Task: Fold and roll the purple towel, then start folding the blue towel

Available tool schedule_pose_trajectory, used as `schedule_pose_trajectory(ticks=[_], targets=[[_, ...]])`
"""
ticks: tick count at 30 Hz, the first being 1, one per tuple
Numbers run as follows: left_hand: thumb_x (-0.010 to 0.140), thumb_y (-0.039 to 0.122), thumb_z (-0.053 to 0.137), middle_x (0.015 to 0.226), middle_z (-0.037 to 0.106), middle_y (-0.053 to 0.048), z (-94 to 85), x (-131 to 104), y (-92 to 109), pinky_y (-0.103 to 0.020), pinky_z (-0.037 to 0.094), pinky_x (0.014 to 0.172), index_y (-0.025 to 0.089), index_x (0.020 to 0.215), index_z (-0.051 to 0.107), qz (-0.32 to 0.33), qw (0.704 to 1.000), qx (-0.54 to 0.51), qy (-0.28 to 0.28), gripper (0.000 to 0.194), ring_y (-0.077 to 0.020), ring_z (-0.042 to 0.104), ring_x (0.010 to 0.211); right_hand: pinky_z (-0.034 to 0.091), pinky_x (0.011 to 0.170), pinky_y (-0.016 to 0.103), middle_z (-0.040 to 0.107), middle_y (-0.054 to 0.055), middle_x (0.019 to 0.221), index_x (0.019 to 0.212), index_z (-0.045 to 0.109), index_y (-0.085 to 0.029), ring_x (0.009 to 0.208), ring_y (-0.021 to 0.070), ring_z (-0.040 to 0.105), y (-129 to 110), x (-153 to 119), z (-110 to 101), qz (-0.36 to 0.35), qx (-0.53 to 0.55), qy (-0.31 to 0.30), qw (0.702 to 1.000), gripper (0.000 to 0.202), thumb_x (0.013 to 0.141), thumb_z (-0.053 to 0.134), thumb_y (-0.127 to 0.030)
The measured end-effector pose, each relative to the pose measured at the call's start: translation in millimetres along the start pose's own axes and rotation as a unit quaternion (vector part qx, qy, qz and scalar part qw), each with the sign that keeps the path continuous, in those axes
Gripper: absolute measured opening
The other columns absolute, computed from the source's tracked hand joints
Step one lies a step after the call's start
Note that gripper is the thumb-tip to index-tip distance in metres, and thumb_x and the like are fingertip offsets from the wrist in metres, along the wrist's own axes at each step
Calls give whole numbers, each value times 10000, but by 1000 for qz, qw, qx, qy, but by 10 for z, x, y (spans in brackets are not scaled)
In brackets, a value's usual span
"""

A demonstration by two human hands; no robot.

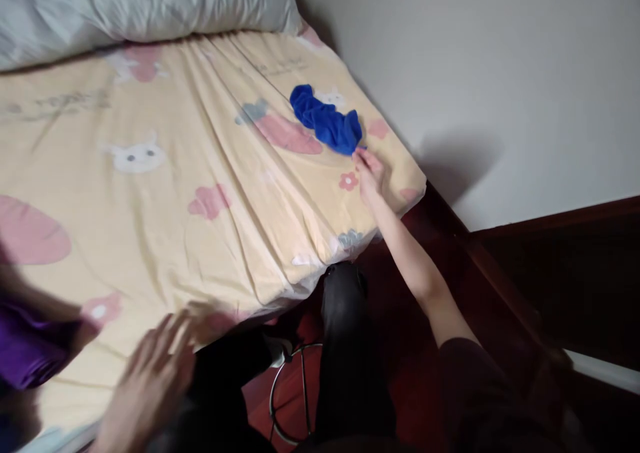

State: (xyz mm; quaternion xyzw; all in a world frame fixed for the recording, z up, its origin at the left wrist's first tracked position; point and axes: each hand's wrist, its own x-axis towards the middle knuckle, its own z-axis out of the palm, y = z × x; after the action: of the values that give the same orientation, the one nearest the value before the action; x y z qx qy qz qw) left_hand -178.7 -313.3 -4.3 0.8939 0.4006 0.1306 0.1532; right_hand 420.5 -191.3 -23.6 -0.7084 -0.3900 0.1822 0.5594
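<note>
A crumpled bright blue cloth (pixel 330 125) lies on the bed near its right edge, close to the wall. My right hand (pixel 369 172) reaches out and pinches the near corner of this cloth between thumb and fingers. At the lower left, my left hand (pixel 157 366) is slightly blurred, its fingers stretched out and nothing in it. It is by the bed's front edge, beside my leg; whether it touches the sheet I cannot tell.
The bed's cream sheet (pixel 165 220) has rabbits, carrots and flowers on it and runs in loose folds. A grey pillow (pixel 150 6) lies at the back. Rolled purple cloth (pixel 33 346) sits at far left. A white wall (pixel 500 93) borders the right; a metal ring frame (pixel 273 400) stands below.
</note>
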Motion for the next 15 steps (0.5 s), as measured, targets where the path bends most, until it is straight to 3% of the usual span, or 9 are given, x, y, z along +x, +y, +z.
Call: schedule_pose_trajectory(ticks=[2,5,9,12,15], targets=[[647,342,583,1560,484,210,93,-103,396,-658,637,997,699,1588,258,-7,998,-61,11,1058,-445,644,1342,624,966,387,743,114,1212,1228,725,-197,1141,252,715,-355,-581,-93,28,58,12,998,412,973,679,-517],[878,256,593,1514,670,7,114,-100,1201,-613,646,1059,555,1696,285,4,994,-97,39,923,-391,726,1283,627,900,367,773,93,1067,1001,782,-203,966,235,736,-927,-1573,-342,35,121,-53,991,379,825,845,-532],[1041,254,589,1503,647,-151,112,-27,2250,-527,617,1119,319,1693,383,2,976,-174,129,686,-327,688,1353,605,805,324,767,62,882,903,843,-213,851,201,718,-1543,-2976,-728,-9,150,-175,973,257,828,879,-456],[1063,222,583,1479,640,-164,96,-93,2680,-467,606,1135,241,1567,491,45,961,-241,131,513,-288,671,1369,592,701,261,740,40,851,936,863,-228,759,156,705,-1761,-3937,-952,-8,202,-194,960,162,877,860,-378],[1060,180,577,1341,706,-124,22,-307,2817,-396,628,1092,236,1421,591,107,947,-284,106,365,-247,720,1262,610,683,218,742,25,863,976,866,-246,747,140,732,-1816,-4659,-1147,29,222,-91,970,117,888,861,-323]])
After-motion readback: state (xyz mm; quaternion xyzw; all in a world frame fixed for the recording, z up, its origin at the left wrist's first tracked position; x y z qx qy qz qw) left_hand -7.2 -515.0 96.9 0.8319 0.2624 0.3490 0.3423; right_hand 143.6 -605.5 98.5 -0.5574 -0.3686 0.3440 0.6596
